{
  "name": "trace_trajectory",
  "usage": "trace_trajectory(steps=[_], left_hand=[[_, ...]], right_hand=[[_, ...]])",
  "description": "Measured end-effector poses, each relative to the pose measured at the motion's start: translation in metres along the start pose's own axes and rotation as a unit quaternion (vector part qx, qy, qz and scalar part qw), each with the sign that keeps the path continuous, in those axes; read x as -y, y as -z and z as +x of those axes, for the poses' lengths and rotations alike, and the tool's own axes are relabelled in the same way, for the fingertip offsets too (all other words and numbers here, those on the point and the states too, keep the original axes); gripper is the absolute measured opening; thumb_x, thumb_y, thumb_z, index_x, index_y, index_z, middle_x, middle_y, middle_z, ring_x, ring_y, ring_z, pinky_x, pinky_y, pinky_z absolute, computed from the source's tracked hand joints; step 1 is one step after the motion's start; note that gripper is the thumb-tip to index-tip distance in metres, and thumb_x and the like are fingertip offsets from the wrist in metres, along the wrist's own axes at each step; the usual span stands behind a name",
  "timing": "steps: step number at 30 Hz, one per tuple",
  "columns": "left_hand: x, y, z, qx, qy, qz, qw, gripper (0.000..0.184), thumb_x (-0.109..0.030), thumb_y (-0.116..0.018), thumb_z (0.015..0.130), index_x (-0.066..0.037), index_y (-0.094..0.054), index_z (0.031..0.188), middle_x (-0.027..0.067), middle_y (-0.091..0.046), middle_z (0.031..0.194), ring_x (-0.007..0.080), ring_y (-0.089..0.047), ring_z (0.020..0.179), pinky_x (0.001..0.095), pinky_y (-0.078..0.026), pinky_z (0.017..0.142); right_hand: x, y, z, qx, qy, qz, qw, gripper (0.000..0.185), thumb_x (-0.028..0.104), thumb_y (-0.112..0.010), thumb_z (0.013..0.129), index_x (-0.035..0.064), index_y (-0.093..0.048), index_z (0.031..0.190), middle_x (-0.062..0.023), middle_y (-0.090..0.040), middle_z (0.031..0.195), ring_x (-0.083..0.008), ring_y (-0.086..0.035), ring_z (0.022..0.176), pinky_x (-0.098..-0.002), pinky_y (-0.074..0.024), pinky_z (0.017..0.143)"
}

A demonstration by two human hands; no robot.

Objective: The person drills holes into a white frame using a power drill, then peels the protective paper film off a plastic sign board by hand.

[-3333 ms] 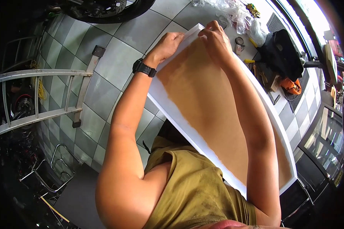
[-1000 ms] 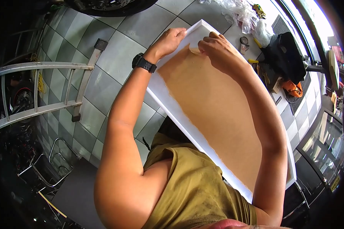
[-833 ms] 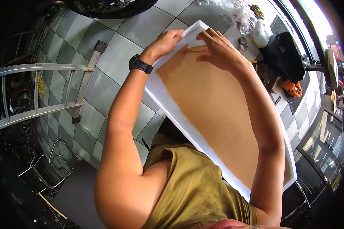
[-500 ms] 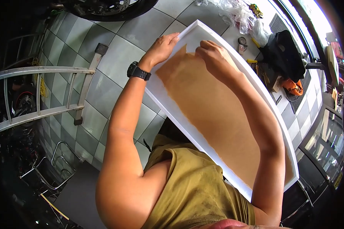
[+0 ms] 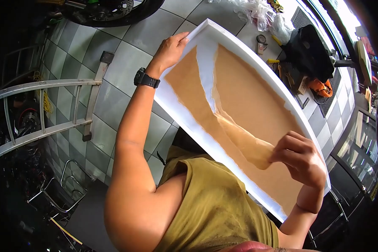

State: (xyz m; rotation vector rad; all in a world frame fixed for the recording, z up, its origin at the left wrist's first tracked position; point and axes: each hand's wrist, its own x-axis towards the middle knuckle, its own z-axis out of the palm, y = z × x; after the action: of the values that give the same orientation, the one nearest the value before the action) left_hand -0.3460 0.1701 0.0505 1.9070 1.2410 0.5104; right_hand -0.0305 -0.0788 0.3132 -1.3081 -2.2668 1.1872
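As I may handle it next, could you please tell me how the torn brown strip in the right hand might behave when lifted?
The brown strip is probably floppy, as it curves over toward the right hand. It looks light, being thin and seemingly a little translucent. It may tear easily, given the ragged tears beside it.

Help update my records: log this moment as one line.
left hand: holding edge of white rimmed panel | right hand: pinching torn brown paper strip | strip: folded back, panel's white surface partly bared
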Motion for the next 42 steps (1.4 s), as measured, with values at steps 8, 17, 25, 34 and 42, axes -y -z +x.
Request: trace_trajectory(steps=[8, 17, 25, 34, 42], left_hand=[[-0.054, 0.001, -0.016, -0.169, -0.155, 0.051, 0.972, 0.027, -0.02, -0.065, 0.104, -0.006, -0.067, 0.128, 0.0143, -0.069, 0.118, 0.0304, -0.069, 0.101, 0.042, -0.056, 0.09], [-0.057, 0.0, -0.012, -0.206, -0.17, 0.198, 0.943, 0.02, -0.007, -0.071, 0.095, -0.015, -0.07, 0.113, 0.0113, -0.065, 0.117, 0.0307, -0.062, 0.108, 0.0411, -0.046, 0.101], [-0.018, -0.009, -0.013, -0.014, -0.172, 0.19, 0.966, 0.042, -0.007, -0.062, 0.102, -0.023, -0.067, 0.141, 0.0228, -0.06, 0.139, 0.0406, -0.066, 0.117, 0.0459, -0.057, 0.099], [-0.014, -0.016, -0.012, -0.053, -0.187, 0.231, 0.953, 0.036, -0.006, -0.072, 0.095, -0.022, -0.074, 0.128, 0.0228, -0.07, 0.125, 0.0403, -0.074, 0.098, 0.0416, -0.064, 0.081], [-0.016, -0.017, -0.004, -0.087, -0.208, 0.208, 0.952, 0.023, -0.008, -0.079, 0.09, -0.018, -0.078, 0.11, 0.0171, -0.072, 0.127, 0.0351, -0.076, 0.093, 0.0394, -0.064, 0.078]], right_hand=[[0.016, 0.03, -0.026, -0.238, -0.023, 0.014, 0.971, 0.023, 0.028, -0.071, 0.068, 0.0063, -0.076, 0.073, -0.0059, -0.061, 0.066, -0.0221, -0.064, 0.061, -0.0332, -0.0523, 0.057], [-0.1, 0.141, -0.13, -0.428, -0.116, -0.131, 0.887, 0.029, 0.022, -0.068, 0.091, 0.0038, -0.07, 0.113, -0.0109, -0.069, 0.105, -0.0194, -0.066, 0.101, -0.0355, -0.0522, 0.091], [-0.273, 0.042, -0.115, -0.459, -0.303, 0.014, 0.835, 0.038, 0.012, -0.065, 0.104, -0.0004, -0.062, 0.139, -0.0106, -0.075, 0.109, -0.0164, -0.074, 0.095, -0.0316, -0.0598, 0.091], [-0.218, -0.012, -0.046, -0.334, -0.401, -0.005, 0.853, 0.03, -0.002, -0.062, 0.094, 0.0, -0.066, 0.124, -0.0098, -0.072, 0.095, -0.0162, -0.071, 0.084, -0.0321, -0.0578, 0.081], [-0.215, -0.015, -0.045, -0.317, -0.38, -0.028, 0.869, 0.028, -0.005, -0.063, 0.093, -0.0009, -0.065, 0.121, -0.011, -0.068, 0.098, -0.0185, -0.07, 0.085, -0.0335, -0.0574, 0.081]])
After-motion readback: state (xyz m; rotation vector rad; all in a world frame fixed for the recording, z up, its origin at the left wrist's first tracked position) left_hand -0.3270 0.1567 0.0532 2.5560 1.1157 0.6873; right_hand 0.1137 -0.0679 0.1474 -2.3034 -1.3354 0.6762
